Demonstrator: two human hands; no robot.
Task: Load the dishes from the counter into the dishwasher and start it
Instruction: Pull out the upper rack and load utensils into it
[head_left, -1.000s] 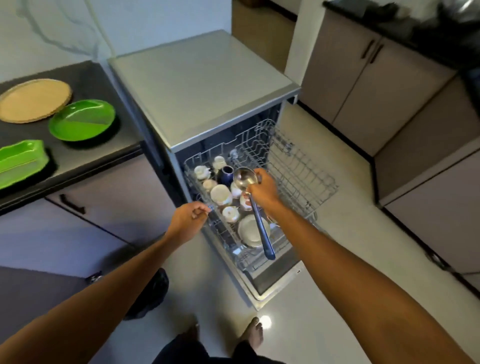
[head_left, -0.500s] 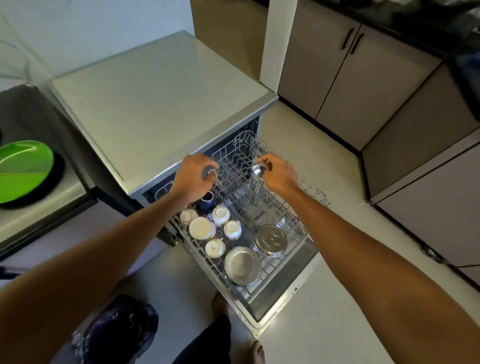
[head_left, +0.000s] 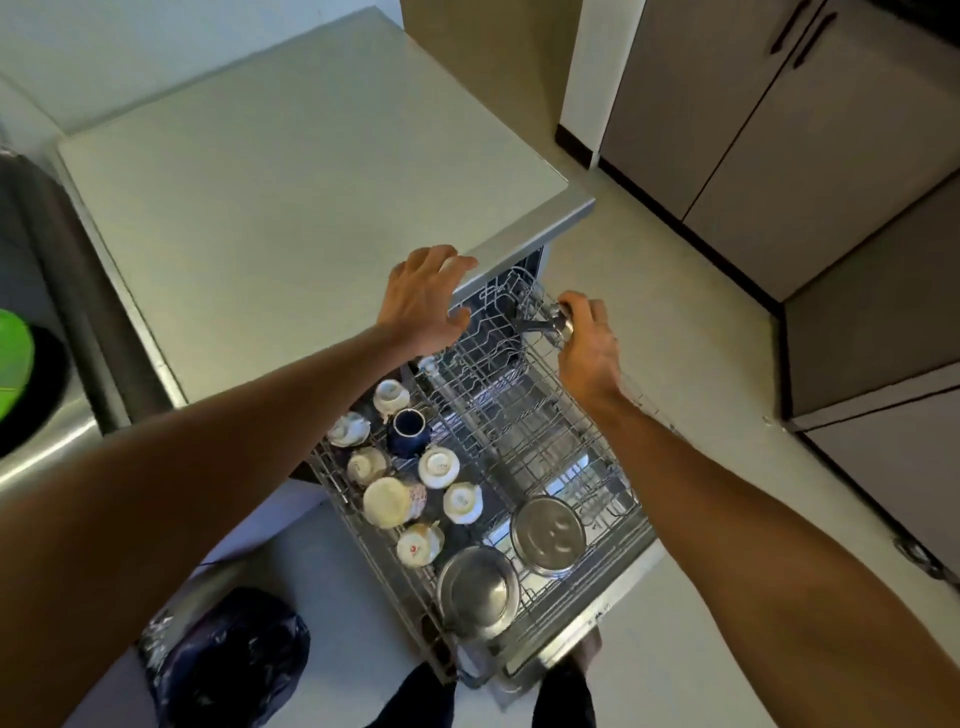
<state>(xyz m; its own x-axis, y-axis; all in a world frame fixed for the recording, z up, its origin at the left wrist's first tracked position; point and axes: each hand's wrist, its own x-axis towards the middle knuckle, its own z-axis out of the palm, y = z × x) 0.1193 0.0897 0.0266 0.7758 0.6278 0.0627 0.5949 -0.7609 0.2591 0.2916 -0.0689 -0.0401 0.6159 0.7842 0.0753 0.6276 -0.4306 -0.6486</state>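
The right hand (head_left: 587, 348) pinches the steel ladle (head_left: 560, 326) by its bowl at the right rim of the pulled-out rack (head_left: 519, 441), handle apparently pointing into the wires. It is stiff, light and slick, so the neck seems the surest hold. The left hand (head_left: 423, 299) hovers with fingers (head_left: 447, 258) spread, holding nothing. In the rack: 7 pale cups (head_left: 439, 466), 1 navy cup (head_left: 409, 426), 2 steel bowls (head_left: 478, 592).

One wide-angle view, worn on the head, looks forward and steeply down from close above the open dishwasher (head_left: 311, 171). Its pulled-out rack (head_left: 545, 447) sits mid-frame, the left hand (head_left: 426, 299) and right hand (head_left: 589, 345) reach in from the bottom corners, and the floor (head_left: 675, 312) and cabinets (head_left: 805, 130) bend away at right under the lens's curve.
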